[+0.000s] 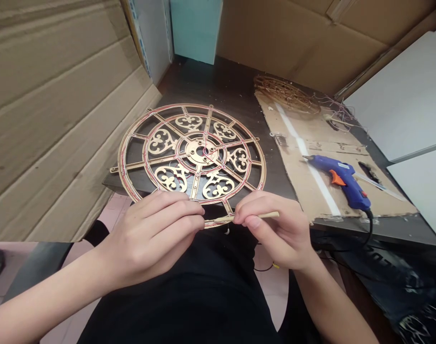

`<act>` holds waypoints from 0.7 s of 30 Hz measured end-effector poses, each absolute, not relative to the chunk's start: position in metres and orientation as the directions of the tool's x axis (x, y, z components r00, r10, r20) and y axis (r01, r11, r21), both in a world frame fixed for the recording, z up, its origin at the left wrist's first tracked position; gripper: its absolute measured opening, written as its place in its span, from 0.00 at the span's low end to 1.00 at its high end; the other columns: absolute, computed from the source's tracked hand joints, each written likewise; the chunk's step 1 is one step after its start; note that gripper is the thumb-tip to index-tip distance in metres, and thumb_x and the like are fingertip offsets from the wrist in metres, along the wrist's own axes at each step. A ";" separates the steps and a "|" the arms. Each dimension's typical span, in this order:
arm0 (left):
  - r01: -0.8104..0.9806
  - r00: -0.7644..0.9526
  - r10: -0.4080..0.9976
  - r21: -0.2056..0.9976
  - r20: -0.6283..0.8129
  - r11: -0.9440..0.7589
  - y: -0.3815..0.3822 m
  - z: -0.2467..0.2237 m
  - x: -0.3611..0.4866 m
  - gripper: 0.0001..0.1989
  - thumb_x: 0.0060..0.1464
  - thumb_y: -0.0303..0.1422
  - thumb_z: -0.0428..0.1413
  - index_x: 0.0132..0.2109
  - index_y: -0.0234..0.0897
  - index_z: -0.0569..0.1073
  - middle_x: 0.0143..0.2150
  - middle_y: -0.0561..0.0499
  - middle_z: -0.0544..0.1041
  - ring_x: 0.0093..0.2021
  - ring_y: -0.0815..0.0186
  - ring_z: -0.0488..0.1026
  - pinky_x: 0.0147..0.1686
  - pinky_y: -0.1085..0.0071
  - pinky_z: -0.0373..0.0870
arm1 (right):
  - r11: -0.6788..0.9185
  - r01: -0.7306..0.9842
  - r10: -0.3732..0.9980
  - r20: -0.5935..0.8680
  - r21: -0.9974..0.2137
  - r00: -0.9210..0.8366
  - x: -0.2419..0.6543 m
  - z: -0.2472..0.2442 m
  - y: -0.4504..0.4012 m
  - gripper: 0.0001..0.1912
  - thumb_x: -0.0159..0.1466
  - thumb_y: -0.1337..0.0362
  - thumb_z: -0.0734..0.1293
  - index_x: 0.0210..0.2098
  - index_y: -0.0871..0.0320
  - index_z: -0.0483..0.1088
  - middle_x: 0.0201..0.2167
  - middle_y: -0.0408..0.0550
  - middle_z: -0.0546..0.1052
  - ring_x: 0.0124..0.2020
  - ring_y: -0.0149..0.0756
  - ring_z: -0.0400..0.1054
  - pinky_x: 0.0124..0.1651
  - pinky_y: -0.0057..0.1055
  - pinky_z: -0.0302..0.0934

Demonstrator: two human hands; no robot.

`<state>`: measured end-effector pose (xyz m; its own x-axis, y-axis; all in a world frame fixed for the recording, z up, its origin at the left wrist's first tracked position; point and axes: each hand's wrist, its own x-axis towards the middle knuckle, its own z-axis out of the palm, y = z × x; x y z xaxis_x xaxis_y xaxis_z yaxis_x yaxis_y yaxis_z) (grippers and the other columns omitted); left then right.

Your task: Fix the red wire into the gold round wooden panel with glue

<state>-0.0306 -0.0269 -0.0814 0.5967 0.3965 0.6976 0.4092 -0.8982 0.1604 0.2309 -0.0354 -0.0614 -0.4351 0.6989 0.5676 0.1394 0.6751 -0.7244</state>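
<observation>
Head view: the right hand (280,229) pinches a thin pale stick (270,215) between closed fingers, its tip at the near rim of a round openwork frame (192,151). The left hand (156,234) bends over that rim, fingers close together; its thumb is hidden, so I cannot tell whether they grip. The frame lies on a dark bench (239,79), overhanging the front edge. Rightward, a blue glue gun (352,188) rests on cardboard (292,177); a cardboard panel (56,105) stands left.

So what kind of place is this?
Probably a small craft or assembly workspace: a blue plastic glue gun lies on a flat brown cardboard sheet, and a round, gold-coloured openwork frame sits partly over the dark tabletop.
</observation>
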 end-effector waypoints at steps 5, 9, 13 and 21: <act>0.407 0.600 0.395 0.160 0.695 -0.899 -0.027 -0.082 -0.030 0.12 0.56 0.17 0.65 0.46 0.31 0.76 0.47 0.45 0.82 0.47 0.59 0.76 0.47 0.60 0.75 | 0.683 0.135 0.690 0.573 -0.718 -0.442 0.232 -0.061 -0.036 0.07 0.70 0.76 0.66 0.43 0.62 0.75 0.36 0.49 0.80 0.39 0.34 0.75 0.43 0.32 0.70; 0.404 0.601 0.393 0.160 0.696 -0.901 -0.027 -0.082 -0.030 0.12 0.56 0.17 0.65 0.46 0.31 0.76 0.47 0.45 0.82 0.47 0.59 0.76 0.47 0.60 0.75 | 0.689 0.128 0.687 0.587 -0.713 -0.429 0.232 -0.061 -0.037 0.08 0.70 0.77 0.65 0.44 0.62 0.75 0.36 0.50 0.80 0.40 0.35 0.75 0.43 0.33 0.70; 0.403 0.603 0.390 0.157 0.695 -0.902 -0.026 -0.082 -0.031 0.11 0.56 0.17 0.64 0.46 0.31 0.76 0.46 0.45 0.82 0.47 0.59 0.76 0.48 0.60 0.75 | 0.685 0.121 0.692 0.590 -0.718 -0.415 0.231 -0.061 -0.037 0.09 0.70 0.77 0.65 0.44 0.62 0.75 0.37 0.50 0.80 0.39 0.36 0.75 0.43 0.34 0.70; 0.400 0.609 0.386 0.152 0.692 -0.904 -0.025 -0.082 -0.031 0.12 0.56 0.17 0.65 0.46 0.31 0.76 0.47 0.45 0.82 0.47 0.58 0.75 0.47 0.60 0.74 | 0.678 0.101 0.696 0.592 -0.728 -0.406 0.231 -0.062 -0.036 0.08 0.70 0.75 0.66 0.45 0.60 0.76 0.36 0.50 0.81 0.39 0.37 0.76 0.42 0.35 0.71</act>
<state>-0.0310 -0.0252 -0.0817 0.6095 0.3863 0.6923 0.4004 -0.9037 0.1517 0.2306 -0.0361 -0.0618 -0.4058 0.6964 0.5919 0.1007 0.6777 -0.7284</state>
